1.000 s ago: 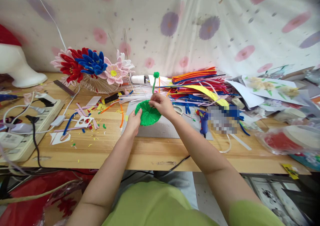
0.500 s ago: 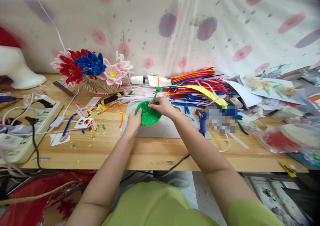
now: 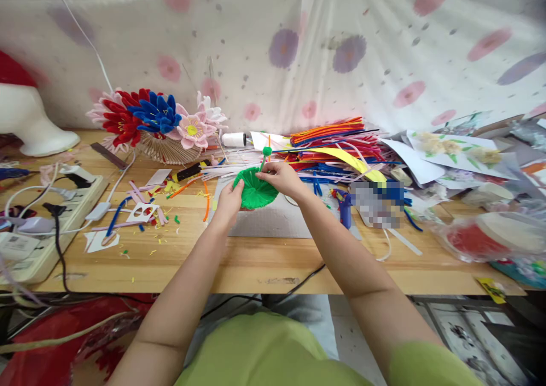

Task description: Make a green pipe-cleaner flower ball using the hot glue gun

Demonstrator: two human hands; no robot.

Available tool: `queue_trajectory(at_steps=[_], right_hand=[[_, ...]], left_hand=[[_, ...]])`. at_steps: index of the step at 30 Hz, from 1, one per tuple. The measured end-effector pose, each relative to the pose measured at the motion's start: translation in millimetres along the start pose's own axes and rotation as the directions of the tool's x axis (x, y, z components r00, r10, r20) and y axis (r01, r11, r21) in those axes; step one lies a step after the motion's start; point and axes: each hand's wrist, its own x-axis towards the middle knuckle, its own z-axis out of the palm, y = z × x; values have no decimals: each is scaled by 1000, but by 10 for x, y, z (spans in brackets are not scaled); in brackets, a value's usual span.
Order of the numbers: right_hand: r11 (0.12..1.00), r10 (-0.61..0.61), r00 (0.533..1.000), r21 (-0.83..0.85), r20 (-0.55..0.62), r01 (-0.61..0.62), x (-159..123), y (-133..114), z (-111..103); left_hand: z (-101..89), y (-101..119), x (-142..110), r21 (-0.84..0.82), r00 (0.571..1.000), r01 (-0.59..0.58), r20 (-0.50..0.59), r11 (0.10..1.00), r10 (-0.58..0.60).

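Note:
My left hand point(image 3: 229, 203) is closed on the left rim of a round green disc point(image 3: 256, 190), thumb on top and fingers beneath. The disc looks fuzzy, with lines running in to its centre, and is held above a grey board point(image 3: 273, 224). My right hand point(image 3: 282, 179) pinches a green pipe cleaner stem point(image 3: 263, 161) at the disc's upper side. A small green ball point(image 3: 267, 151) tops the stem. Whether the stem's lower end touches the disc is hidden by my fingers.
Pipe cleaner bundles point(image 3: 326, 131) lie behind the board. A blue glue gun point(image 3: 344, 210) rests at its right. Fuzzy flowers point(image 3: 158, 113) stand back left. Scraps point(image 3: 145, 212) and a power strip point(image 3: 91, 188) are on the left; plastic-wrapped discs point(image 3: 490, 236) on the right.
The green stem and its ball have come down toward the disc, with my right hand pinching it lower. The disc has tilted slightly and shifted a little right. My left hand keeps its hold.

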Motion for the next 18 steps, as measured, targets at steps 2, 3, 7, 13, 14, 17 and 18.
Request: queue_trajectory(at_steps=[2,3,7,13,14,17,18], right_hand=[[992,-81,997,-100,-15,79,17,16,13],[985,-103,994,-141,-19,99,21,27,29],[960,-91,996,-268,-25,81,8,57,63],[974,-56,998,-221,-23,49,32,-7,-103],[977,-52,997,-208,-53,40,43,-22,-131],[978,-81,994,-200,-80,63,68,-51,-176],[977,-98,993,-198,-66,83,72,-53,-177]], left_hand=[[14,28,5,17,1000,-15,18,1000,15],[21,35,8,22,999,-21,26,1000,21],[55,33,8,8,998,-41,43,999,41],[112,98,0,-27,996,-71,46,997,72],[123,116,1,-30,996,-71,44,997,73],[151,158,4,-39,996,-81,42,996,82],[158,164,4,-46,995,-86,45,995,88]])
